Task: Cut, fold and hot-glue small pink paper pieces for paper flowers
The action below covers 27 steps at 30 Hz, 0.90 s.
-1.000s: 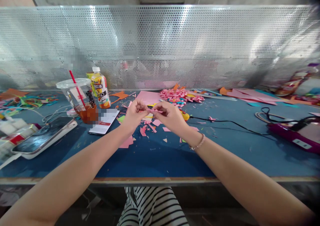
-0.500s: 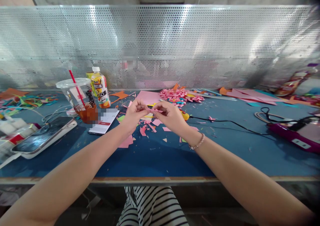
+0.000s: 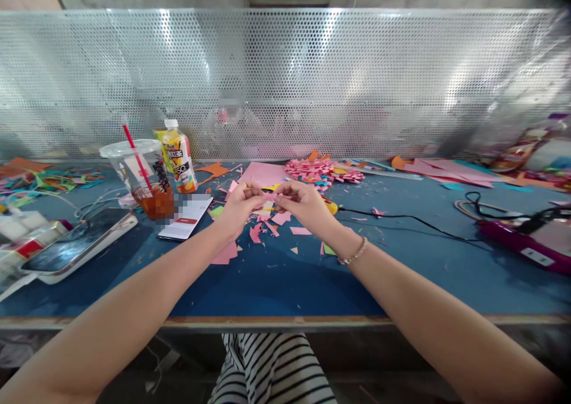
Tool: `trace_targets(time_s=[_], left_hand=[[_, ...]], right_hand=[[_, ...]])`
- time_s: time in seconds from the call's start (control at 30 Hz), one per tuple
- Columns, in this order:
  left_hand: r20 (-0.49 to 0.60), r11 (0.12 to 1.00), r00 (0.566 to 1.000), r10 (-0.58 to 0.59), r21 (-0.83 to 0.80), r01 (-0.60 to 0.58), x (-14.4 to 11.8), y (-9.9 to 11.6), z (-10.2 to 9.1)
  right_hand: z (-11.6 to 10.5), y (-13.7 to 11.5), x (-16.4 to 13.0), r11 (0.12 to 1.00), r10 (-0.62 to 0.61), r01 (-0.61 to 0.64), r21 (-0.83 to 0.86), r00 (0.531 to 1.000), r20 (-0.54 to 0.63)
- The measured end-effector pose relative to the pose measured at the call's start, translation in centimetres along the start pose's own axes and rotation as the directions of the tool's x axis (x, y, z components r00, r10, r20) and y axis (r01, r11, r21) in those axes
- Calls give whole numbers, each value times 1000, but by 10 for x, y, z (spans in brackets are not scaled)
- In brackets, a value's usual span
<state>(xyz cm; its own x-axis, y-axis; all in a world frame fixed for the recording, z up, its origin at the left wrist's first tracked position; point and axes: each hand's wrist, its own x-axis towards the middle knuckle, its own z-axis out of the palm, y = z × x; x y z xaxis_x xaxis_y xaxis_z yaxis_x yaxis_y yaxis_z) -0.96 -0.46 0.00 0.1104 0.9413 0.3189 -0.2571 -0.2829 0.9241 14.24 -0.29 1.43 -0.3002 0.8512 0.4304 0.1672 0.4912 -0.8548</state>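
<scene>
Folding: both hands pinch a small pink paper piece (image 3: pixel 270 197) above the worktop (image 3: pixel 276 285), mid-scene.
Left hand (image 3: pixel 238 204): closed on its left end.
Right hand (image 3: pixel 301 204): gripping the right end.
Next: likely a finer crease; detail too small.

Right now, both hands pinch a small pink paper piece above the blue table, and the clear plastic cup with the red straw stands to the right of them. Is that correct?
Not quite. The head view shows the clear plastic cup with the red straw to the left of the hands, beside the juice bottle. The left hand and right hand do pinch the small pink paper piece above the blue table.
</scene>
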Motion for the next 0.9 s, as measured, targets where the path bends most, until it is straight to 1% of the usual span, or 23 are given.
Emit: trace_targets(time_s=[0.27,0.43,0.57,0.73,0.9], left_hand=[[4,1000,1000,-8,-22,8,2,-3,-3],[7,999,1000,-6,-37,6,2,-3,-2],[17,999,1000,-9,-44,9,0,-1,-1],[25,1000,1000,12,10,-12,1,-3,-2],[12,991,997,80,106,-81,3,-7,-4]], right_hand=[[-2,4,2,1000,6,-6,0,1000,-19],[-2,5,3,1000,15,-15,6,1000,-18],[-2,3,2,1000,17,-17,-20,1000,-21],[-1,4,2,998,-23,21,-63,999,-24],[0,5,1,992,-49,47,-121,999,-18]])
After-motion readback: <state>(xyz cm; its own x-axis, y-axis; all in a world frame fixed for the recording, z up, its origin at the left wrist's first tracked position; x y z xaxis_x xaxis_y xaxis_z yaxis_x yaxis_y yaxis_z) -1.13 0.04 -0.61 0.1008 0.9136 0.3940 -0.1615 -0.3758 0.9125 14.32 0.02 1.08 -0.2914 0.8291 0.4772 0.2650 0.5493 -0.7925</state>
